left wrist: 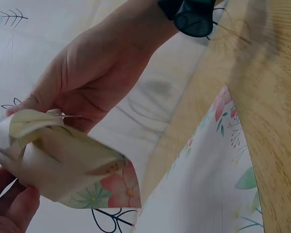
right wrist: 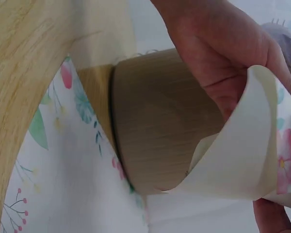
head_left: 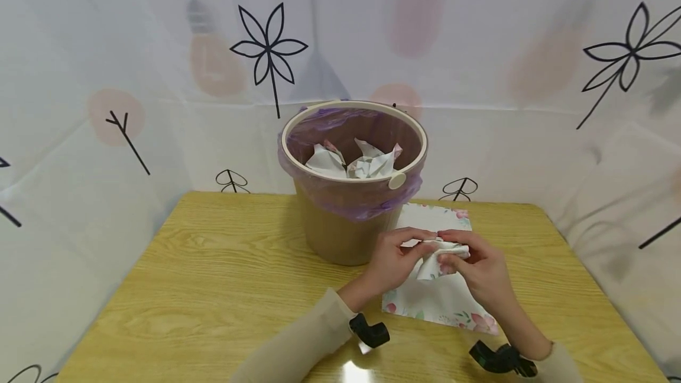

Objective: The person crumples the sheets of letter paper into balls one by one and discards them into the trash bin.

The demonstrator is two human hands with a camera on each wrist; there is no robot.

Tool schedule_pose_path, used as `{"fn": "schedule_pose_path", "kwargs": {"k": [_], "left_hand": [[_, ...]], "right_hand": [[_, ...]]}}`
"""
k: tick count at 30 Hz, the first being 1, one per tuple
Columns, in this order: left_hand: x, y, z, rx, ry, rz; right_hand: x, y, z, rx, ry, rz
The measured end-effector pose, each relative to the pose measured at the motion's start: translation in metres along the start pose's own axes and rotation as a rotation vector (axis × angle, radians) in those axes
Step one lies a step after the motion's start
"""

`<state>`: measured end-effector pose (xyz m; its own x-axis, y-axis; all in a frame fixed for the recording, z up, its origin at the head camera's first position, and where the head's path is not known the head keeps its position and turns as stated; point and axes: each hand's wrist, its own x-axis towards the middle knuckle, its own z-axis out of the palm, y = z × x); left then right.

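Between my two hands is a crumpled sheet of floral paper (head_left: 432, 266), white with pink flowers and folded over on itself. My left hand (head_left: 396, 259) pinches its left side between thumb and fingers. From the other side my right hand (head_left: 481, 268) grips it, thumb toward me. In the left wrist view the paper (left wrist: 72, 160) shows a cream inner face and a printed corner. Under the hands, a flat floral sheet (head_left: 425, 303) lies on the table. Left of it stands a brown trash bin (head_left: 340, 235), with crumpled papers (head_left: 326, 161) inside.
A purple bag (head_left: 356, 208) lines the bin, folded out over its cream rim (head_left: 420, 135). The wooden table (head_left: 213, 265) stretches left and right of the bin. A printed cloth (head_left: 346, 75) hangs behind and at both sides.
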<state>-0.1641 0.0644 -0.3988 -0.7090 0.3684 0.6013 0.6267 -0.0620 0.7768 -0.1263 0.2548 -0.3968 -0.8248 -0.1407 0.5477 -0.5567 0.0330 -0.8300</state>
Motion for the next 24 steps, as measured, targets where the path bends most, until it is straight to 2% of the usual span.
{"fn": "schedule_pose_path", "kwargs": {"k": [4, 7, 11, 15, 20, 24], "left_hand": [[0.0, -0.003, -0.004, 0.04, -0.127, -0.042], [-0.001, -0.002, -0.006, 0.095, -0.187, -0.024], [0.0, -0.001, -0.006, 0.085, -0.183, -0.039], [0.0, -0.002, -0.007, 0.024, -0.165, -0.086], [0.0, -0.002, -0.005, 0.054, -0.135, -0.103], [0.0, -0.003, -0.005, 0.073, -0.134, -0.125]], "right_hand": [[0.0, -0.002, 0.0, -0.158, 0.087, 0.07], [0.001, -0.004, 0.001, -0.205, 0.129, 0.117], [0.002, -0.006, 0.004, -0.172, 0.164, 0.175], [0.002, -0.007, 0.007, -0.178, 0.177, 0.212], [0.004, -0.009, 0.012, -0.188, 0.189, 0.245], [0.002, -0.008, 0.011, -0.154, 0.188, 0.285]]}}
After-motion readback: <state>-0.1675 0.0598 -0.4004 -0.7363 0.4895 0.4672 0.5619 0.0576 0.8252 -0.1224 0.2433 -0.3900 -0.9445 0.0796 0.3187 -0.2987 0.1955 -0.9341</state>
